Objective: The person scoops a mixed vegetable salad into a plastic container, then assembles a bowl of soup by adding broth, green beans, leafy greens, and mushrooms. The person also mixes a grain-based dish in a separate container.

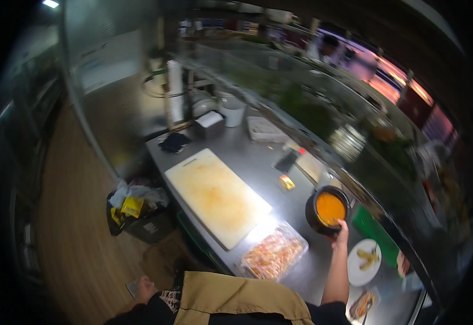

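Note:
My right hand (340,233) grips the near rim of a dark round pot (313,211) with orange soup or sauce (330,208) in it, at the right part of the steel counter. Low on the left, beside my body, my left hand (145,289) is closed around a small flat greyish thing (131,288) that I cannot name. A stained white cutting board (216,195) lies on the counter. Near its lower corner is a plastic-wrapped tray of shredded orange and white food (276,252). To the right of my right forearm stands a white oval plate (354,272) with green-yellow pieces of food.
A bin with a black bag (149,227) stands on the floor left of the steel counter (256,166). A glass display case (260,73) runs along the back. A plastic container (265,129), dark phone-like slab (287,161) and yellow packet (287,182) lie there. Another person (326,48) is beyond.

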Available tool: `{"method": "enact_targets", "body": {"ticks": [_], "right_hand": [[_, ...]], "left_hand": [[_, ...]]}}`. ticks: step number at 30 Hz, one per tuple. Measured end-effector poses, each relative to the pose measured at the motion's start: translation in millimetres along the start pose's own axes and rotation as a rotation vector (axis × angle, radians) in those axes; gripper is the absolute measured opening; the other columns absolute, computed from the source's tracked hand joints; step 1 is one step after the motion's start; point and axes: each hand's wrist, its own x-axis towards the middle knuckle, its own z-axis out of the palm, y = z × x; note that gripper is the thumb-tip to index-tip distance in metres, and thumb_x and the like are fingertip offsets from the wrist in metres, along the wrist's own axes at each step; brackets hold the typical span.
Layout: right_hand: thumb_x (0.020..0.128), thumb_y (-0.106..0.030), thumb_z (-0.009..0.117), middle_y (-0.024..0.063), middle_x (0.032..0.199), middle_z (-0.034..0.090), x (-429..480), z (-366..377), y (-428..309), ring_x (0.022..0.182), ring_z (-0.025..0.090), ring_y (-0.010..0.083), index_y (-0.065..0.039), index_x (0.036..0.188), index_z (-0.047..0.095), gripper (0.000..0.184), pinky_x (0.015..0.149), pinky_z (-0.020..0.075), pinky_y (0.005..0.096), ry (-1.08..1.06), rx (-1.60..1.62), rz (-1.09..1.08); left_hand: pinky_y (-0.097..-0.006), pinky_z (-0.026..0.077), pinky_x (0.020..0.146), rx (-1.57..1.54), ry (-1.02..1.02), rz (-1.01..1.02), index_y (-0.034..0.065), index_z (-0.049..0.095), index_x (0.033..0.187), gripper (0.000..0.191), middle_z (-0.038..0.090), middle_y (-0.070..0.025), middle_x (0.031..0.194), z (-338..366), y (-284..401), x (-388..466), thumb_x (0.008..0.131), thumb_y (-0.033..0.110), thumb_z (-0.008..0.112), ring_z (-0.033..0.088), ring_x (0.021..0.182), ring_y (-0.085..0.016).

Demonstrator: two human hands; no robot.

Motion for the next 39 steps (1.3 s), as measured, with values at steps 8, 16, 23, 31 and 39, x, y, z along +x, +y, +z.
{"method": "enact_targets", "body": {"ticks": [8, 16, 23, 31, 39], "right_hand": [[0.078, -0.038, 0.055, 0.0112, 0.095, 0.070, -47, 135, 10, 0.078, 0.070, 0.0257, -0.003, 0.105, 0.063, 0.045, 0.060, 0.0580, 0.0379, -0.343, -0.016, 0.043], [0.068, -0.022, 0.063, 0.0125, 0.090, 0.066, -82, 277, 118, 0.082, 0.063, 0.0275, 0.001, 0.098, 0.062, 0.038, 0.079, 0.0524, 0.0369, -0.161, 0.044, 0.193], [0.071, -0.017, 0.061, 0.0111, 0.097, 0.066, -36, 343, 116, 0.087, 0.061, 0.0215, 0.003, 0.112, 0.062, 0.046, 0.081, 0.0485, 0.0315, -0.461, -0.270, 0.158], [0.081, -0.032, 0.071, 0.0112, 0.127, 0.056, -5, 384, 85, 0.119, 0.051, 0.0228, -0.004, 0.139, 0.044, 0.070, 0.100, 0.0417, 0.0366, -0.670, -0.562, 0.390], [0.092, -0.024, 0.061, 0.0134, 0.125, 0.051, -95, 324, 84, 0.101, 0.058, 0.0196, -0.010, 0.143, 0.040, 0.057, 0.086, 0.0514, 0.0327, -0.146, -0.407, -0.119]], "left_hand": [[-0.0293, 0.050, 0.068, -0.115, 0.188, 0.477, 0.0026, 0.057, 0.110, 0.029, 0.062, -0.0082, 0.085, -59, 219, 247, 0.084, 0.010, 0.066, 0.061, 0.074, -0.018], [-0.0292, 0.051, 0.068, -0.109, -0.062, 0.924, 0.0022, 0.061, 0.099, 0.019, 0.063, -0.0091, 0.082, -90, 411, 445, 0.082, 0.007, 0.067, 0.063, 0.073, -0.019], [-0.0359, 0.048, 0.068, -0.042, -0.178, 1.264, 0.0062, 0.066, 0.085, 0.010, 0.063, -0.0081, 0.080, -19, 522, 549, 0.077, 0.011, 0.070, 0.062, 0.076, -0.026], [-0.0490, 0.040, 0.085, 0.407, 0.042, 1.103, 0.0180, 0.070, 0.098, 0.025, 0.062, -0.0064, 0.101, 91, 611, 620, 0.076, 0.029, 0.075, 0.054, 0.104, -0.029], [-0.0508, 0.041, 0.082, 0.524, -0.001, 0.949, 0.0181, 0.068, 0.084, 0.017, 0.065, -0.0057, 0.094, 123, 608, 648, 0.073, 0.027, 0.078, 0.060, 0.097, -0.030]]}}
